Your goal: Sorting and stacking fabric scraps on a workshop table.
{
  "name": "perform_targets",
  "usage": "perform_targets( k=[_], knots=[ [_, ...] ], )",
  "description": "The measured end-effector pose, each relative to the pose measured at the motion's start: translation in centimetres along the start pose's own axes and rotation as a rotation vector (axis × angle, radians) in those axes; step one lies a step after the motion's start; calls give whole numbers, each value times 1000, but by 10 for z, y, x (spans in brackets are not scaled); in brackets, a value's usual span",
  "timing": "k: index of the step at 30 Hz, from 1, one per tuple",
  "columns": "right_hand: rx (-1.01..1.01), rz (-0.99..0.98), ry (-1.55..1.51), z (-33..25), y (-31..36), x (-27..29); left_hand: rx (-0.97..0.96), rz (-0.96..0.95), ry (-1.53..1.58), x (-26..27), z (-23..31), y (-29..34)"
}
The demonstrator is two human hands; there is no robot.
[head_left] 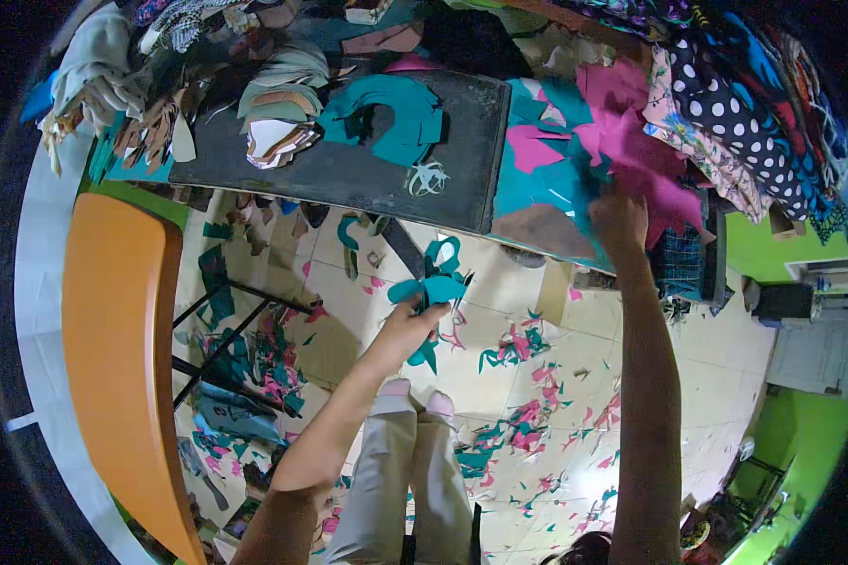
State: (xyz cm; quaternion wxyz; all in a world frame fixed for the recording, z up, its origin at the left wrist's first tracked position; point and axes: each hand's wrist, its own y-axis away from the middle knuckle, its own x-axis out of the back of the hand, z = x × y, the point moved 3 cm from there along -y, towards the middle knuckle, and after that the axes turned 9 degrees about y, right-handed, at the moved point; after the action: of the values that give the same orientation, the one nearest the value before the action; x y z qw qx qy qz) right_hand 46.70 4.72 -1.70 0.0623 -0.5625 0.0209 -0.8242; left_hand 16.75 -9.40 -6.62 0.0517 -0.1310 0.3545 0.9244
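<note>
My left hand [415, 325] is closed around a bunch of teal cut pieces [435, 285], held above the floor in front of the table. Some of the pieces are curved or looped and stick out past my fingers. My right arm stretches forward to the right part of the table. There my right hand [622, 221] rests at the edge of pink sheet material [636, 155] and teal sheet material [537, 193]. Its fingertips are in shadow and hard to make out. A brown piece [551, 231] lies just left of that hand.
On the dark tabletop [349, 193] lie a fanned teal stack [382, 108], pale and brown curved pieces [283, 113] and a pale tangle [427, 179]. Polka-dot fabric [725, 113] hangs at right. An orange board [118, 367] stands left. Pink and teal scraps [528, 424] litter the floor.
</note>
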Motion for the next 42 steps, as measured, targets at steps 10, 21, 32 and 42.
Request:
perform_targets(
  k=[10,21,32,42],
  knots=[
    [-216,-11,-1218,14,5,11,-70,-106,104,-13,41,10],
    [-382,385,-417,48,23,7,-146,-13,171,-14,50,18],
    [-23,319,-418,-11,-55,-9,-284,-109,136,-33,108,-4],
    [-199,-253,-371,-8,-160,-48,-325,-68,201,-11,137,-31]
  ],
)
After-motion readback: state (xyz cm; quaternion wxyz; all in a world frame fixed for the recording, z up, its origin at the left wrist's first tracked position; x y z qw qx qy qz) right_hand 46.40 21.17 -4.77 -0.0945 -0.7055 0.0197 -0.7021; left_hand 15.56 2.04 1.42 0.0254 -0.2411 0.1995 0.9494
